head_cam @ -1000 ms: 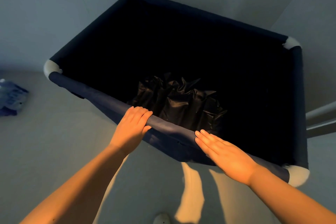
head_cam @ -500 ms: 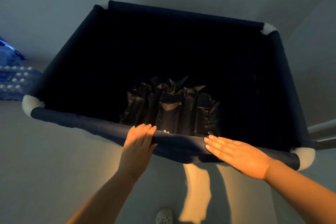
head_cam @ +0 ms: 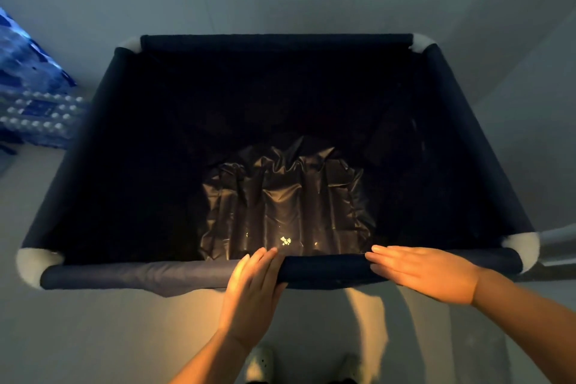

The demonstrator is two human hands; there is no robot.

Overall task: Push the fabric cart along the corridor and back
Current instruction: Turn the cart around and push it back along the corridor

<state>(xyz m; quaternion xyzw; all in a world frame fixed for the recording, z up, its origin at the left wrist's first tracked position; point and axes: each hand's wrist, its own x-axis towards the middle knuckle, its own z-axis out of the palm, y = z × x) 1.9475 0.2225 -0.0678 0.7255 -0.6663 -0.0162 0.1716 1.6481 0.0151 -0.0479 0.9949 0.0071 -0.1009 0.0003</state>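
Observation:
The fabric cart (head_cam: 131, 274) is a deep navy bin on a tube frame with white corner joints, and it stands square in front of me. Its near rail runs across the lower part of the view. My left hand (head_cam: 252, 284) lies over that rail near the middle, fingers straight and pointing into the bin, thumb against the rail's near side. My right hand (head_cam: 427, 271) rests flat on the rail further right, fingers pointing left. Neither hand curls around the rail. A crumpled black plastic bag (head_cam: 286, 203) lies at the bottom of the cart.
Shrink-wrapped packs of water bottles (head_cam: 31, 103) are stacked on the floor against the left side of the cart. A pale wall and a metal frame (head_cam: 558, 237) stand close on the right. Pale floor stretches beyond the cart. My white shoes (head_cam: 258, 362) show below.
The cart has swung from a skewed angle to square in front of me. My left hand's fingers have uncurled on the rail. The bottle packs have come closer on the left.

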